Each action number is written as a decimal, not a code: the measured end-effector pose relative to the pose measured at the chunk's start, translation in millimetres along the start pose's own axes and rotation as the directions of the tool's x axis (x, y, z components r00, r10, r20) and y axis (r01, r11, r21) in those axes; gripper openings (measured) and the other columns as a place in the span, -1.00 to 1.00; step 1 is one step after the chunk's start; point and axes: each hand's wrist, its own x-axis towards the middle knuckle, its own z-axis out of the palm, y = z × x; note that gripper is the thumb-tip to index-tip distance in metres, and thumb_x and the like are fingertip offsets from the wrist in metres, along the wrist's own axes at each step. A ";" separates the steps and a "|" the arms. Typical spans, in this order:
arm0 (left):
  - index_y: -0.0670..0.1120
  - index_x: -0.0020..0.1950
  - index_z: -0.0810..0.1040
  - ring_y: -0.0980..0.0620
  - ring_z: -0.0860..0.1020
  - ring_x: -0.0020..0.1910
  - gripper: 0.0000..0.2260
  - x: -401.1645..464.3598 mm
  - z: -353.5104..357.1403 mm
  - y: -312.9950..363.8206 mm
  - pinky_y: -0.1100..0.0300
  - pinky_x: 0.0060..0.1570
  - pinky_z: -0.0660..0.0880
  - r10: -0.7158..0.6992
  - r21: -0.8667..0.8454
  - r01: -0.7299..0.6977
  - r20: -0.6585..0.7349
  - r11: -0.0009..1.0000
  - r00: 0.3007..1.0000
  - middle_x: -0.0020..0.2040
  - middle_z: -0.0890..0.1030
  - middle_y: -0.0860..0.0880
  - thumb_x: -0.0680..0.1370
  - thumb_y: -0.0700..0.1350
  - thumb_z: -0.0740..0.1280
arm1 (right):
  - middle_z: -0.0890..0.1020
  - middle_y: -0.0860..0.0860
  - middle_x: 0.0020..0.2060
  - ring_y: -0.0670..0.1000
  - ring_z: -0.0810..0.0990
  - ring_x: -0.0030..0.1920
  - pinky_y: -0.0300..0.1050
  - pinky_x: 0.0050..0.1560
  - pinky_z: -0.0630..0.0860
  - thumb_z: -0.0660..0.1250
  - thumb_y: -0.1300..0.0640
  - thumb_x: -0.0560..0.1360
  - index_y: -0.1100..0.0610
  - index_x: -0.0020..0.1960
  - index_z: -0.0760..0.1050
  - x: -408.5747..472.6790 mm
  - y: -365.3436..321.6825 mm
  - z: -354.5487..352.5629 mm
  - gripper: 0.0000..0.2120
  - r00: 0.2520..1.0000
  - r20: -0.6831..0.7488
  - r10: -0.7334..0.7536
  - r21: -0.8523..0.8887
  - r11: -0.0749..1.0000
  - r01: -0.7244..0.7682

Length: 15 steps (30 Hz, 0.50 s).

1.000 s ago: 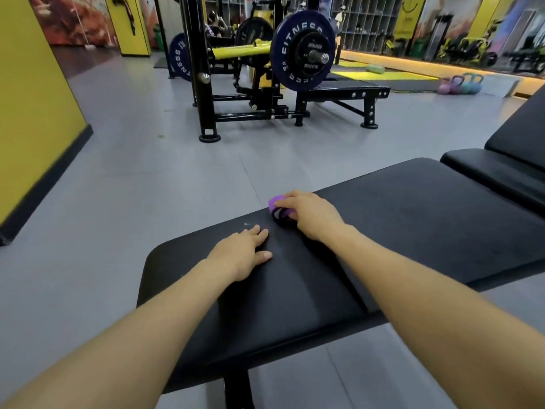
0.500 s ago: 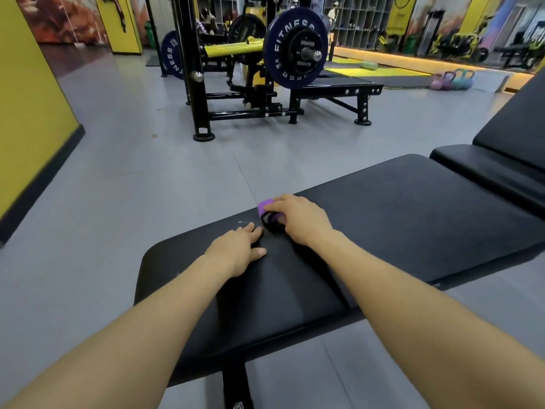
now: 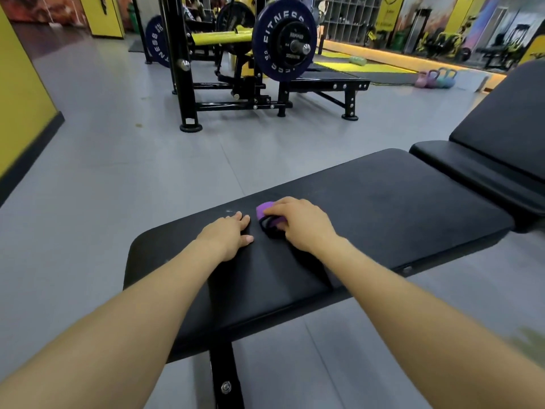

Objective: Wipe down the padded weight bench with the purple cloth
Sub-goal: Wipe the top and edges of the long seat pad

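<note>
Head view caught wiping under way: the right hand clutched the purple cloth against the bench pad. The left hand lay flat, fingers straight. Next likely called for strokes rightward across unwiped padding.

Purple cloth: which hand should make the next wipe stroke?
Right. The right hand already grips the purple cloth on the bench pad; the left hand lies flat beside it, bracing.

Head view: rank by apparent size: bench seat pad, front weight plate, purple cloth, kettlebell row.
1. bench seat pad, nearest, so inflated
2. front weight plate
3. kettlebell row
4. purple cloth, mostly hidden under the right hand; its rank against the kettlebells is unsure.
</note>
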 end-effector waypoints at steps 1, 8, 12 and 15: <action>0.00 0.55 -0.02 -0.07 0.05 0.53 -0.49 -0.1 0.1 0.1 0.03 0.45 0.14 0.002 0.004 -0.002 -0.001 1.000 1.000 0.57 -0.05 0.03 0.65 0.04 0.06 | 0.47 -0.07 0.30 0.10 0.45 0.25 -0.02 0.12 0.48 0.23 0.25 0.52 -0.19 0.27 0.46 1.5 12.2 -7.4 -0.56 0.999 0.011 0.041 0.006 0.999 -0.041; 0.00 0.55 -0.03 -0.08 0.04 0.54 -0.50 2.4 2.5 -1.3 0.03 0.45 0.13 0.006 -0.011 -0.006 -0.006 1.000 1.000 0.57 -0.05 0.03 0.65 0.03 0.05 | 0.51 0.01 0.23 0.20 0.47 0.14 -0.12 -0.09 0.34 0.19 0.28 0.51 -0.09 0.20 0.52 -10.4 54.2 -28.2 -0.61 0.928 -0.176 0.328 -0.112 0.930 -0.350; 0.00 0.55 -0.03 -0.09 0.06 0.53 -0.49 3.7 0.5 -0.7 0.02 0.46 0.14 -0.002 0.009 0.002 0.002 1.000 1.000 0.57 -0.05 0.02 0.65 0.03 0.06 | 0.44 -0.07 0.31 0.14 0.41 0.19 -0.09 0.02 0.41 0.22 0.25 0.50 -0.10 0.27 0.46 -17.7 -5.0 1.3 -0.59 0.990 -0.090 0.108 -0.084 0.990 -0.116; -0.02 0.55 -0.03 -0.08 0.04 0.54 -0.49 1.1 0.4 2.5 0.04 0.46 0.13 -0.012 0.015 0.012 0.002 1.000 1.000 0.57 -0.06 0.01 0.65 0.02 0.05 | 0.41 -0.11 0.35 0.09 0.40 0.25 -0.05 0.09 0.45 0.22 0.23 0.53 -0.15 0.33 0.41 -19.0 -7.8 1.2 -0.56 1.000 -0.019 0.018 -0.026 0.999 -0.018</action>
